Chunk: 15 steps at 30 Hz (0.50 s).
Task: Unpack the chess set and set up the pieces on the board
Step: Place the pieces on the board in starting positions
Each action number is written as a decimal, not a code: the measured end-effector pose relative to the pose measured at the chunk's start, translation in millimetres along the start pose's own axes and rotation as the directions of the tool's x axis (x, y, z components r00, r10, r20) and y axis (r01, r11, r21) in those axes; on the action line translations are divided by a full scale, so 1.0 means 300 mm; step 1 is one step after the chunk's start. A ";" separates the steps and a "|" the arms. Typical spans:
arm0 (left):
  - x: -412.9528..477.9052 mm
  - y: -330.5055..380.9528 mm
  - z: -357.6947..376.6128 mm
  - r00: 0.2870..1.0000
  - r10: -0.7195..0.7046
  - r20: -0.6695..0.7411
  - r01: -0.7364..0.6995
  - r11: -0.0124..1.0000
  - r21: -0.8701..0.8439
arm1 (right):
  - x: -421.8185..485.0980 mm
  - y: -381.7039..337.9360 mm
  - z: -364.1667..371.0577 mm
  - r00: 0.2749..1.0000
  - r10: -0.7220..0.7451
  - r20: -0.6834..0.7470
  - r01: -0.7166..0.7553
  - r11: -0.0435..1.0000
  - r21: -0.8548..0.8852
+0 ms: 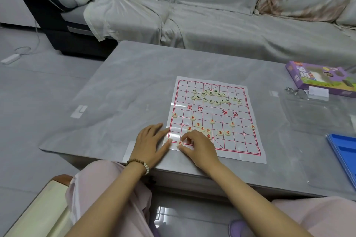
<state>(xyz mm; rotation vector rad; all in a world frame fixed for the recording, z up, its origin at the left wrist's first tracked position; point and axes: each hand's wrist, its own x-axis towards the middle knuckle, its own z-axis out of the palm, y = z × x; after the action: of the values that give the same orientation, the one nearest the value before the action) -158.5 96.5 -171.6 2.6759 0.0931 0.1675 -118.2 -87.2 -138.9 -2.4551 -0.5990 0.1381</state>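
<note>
My right hand (pixel 194 143) pinches a red piece (pixel 180 143) onto the near back row, beside 1 corner piece (pixel 169 140) already set. My left hand (pixel 149 140) lies flat, fingers straight, pinning the thin board (pixel 240 140) to the surface (pixel 125 92), I judge so it cannot slide. 5 soldiers (pixel 212 121) stand in their row, about 7 loose reds (pixel 220 132) wait, and the black pieces (pixel 211 92) lie heaped beyond.
</note>
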 end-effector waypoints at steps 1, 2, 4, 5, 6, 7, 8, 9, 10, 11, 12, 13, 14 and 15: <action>-0.001 0.000 0.000 1.000 -0.002 0.004 0.002 1.000 0.000 | 0.002 -0.001 0.001 1.000 0.003 0.003 -0.003 1.000 0.002; -0.001 0.000 0.000 1.000 -0.004 0.006 0.004 1.000 -0.001 | 0.002 -0.001 0.002 1.000 0.007 0.006 -0.007 1.000 0.006; -0.002 0.002 0.000 1.000 -0.009 0.006 0.009 1.000 -0.007 | 0.005 -0.001 0.001 1.000 0.015 0.010 -0.015 1.000 0.018; -0.001 0.003 0.000 1.000 -0.011 0.005 0.012 1.000 -0.010 | 0.006 0.000 0.000 1.000 0.016 0.010 -0.016 1.000 0.021; -0.001 0.005 -0.001 1.000 -0.014 0.006 0.014 1.000 -0.014 | 0.006 0.001 0.000 1.000 0.015 0.010 -0.015 1.000 0.021; -0.001 0.005 0.000 1.000 -0.016 0.008 0.016 1.000 -0.017 | 0.006 0.002 0.000 1.000 0.013 0.010 -0.013 1.000 0.020; -0.002 0.006 -0.001 1.000 -0.017 0.011 0.017 1.000 -0.019 | 0.006 0.003 0.001 1.000 0.010 0.010 -0.011 1.000 0.018; -0.002 0.006 -0.002 1.000 -0.017 0.014 0.017 1.000 -0.022 | 0.004 0.003 0.001 1.000 0.009 0.012 -0.009 1.000 0.019; -0.002 0.004 -0.003 1.000 -0.015 0.014 0.015 0.999 -0.030 | 0.004 0.002 0.000 1.000 0.008 0.012 -0.008 1.000 0.026; -0.001 0.002 -0.005 1.000 -0.011 0.010 0.011 0.999 -0.045 | 0.005 0.003 -0.004 1.000 0.012 0.001 -0.012 0.999 0.038; 0.001 0.000 -0.006 1.000 -0.003 0.004 0.003 0.998 -0.065 | 0.010 0.005 -0.011 0.999 0.022 -0.024 -0.021 0.998 0.052; 0.003 -0.001 -0.007 1.000 0.006 -0.001 -0.006 0.996 -0.085 | 0.019 0.009 -0.022 0.997 0.041 -0.065 -0.037 0.998 0.057; 0.004 -0.001 -0.009 1.000 0.013 -0.003 -0.013 0.995 -0.101 | 0.032 0.016 -0.035 0.991 0.064 -0.115 -0.059 0.997 0.048; 0.005 0.000 -0.010 1.000 0.019 -0.005 -0.020 0.994 -0.112 | 0.048 0.024 -0.048 0.983 0.092 -0.158 -0.088 0.996 0.030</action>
<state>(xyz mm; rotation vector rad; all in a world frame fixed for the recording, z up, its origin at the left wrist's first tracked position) -157.5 98.0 -168.8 2.5656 0.0569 0.1791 -99.3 -93.4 -130.6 -2.4435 -0.4153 -0.0161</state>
